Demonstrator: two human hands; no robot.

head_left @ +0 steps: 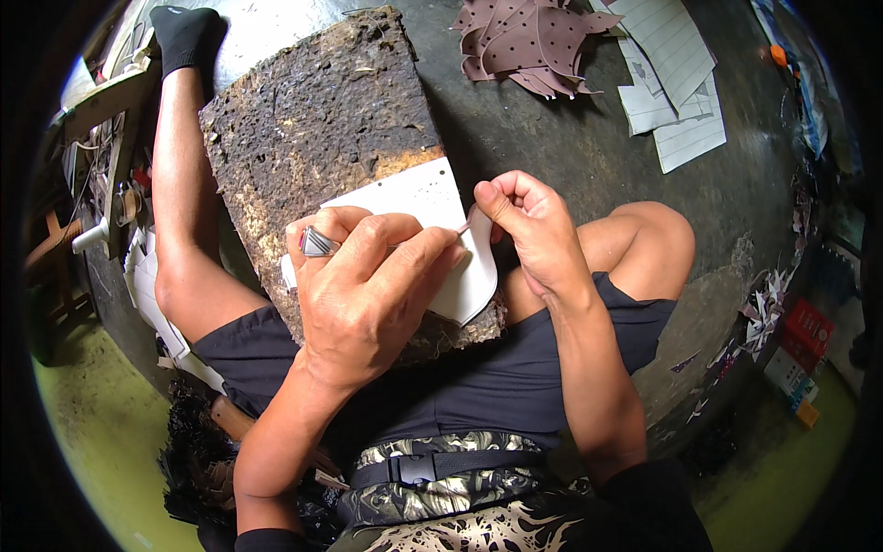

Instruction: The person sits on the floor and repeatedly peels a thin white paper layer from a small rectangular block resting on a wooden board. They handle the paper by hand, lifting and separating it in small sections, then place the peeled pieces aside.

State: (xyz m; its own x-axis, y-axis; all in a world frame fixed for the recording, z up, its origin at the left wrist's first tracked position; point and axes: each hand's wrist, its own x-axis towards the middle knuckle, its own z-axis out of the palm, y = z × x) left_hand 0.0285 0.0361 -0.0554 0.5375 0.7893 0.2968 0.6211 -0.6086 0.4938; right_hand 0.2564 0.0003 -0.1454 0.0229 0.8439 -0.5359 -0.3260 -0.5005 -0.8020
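The left hand is pressing down on a white sheet, fingers curled around what is probably a small blade, though it is mostly hidden. The right hand is pinching the sheet's edge between thumb and fingertips. The sheet is lying on a worn board resting across the person's lap. Brown dotted cutouts and lined papers are lying on the floor beyond.
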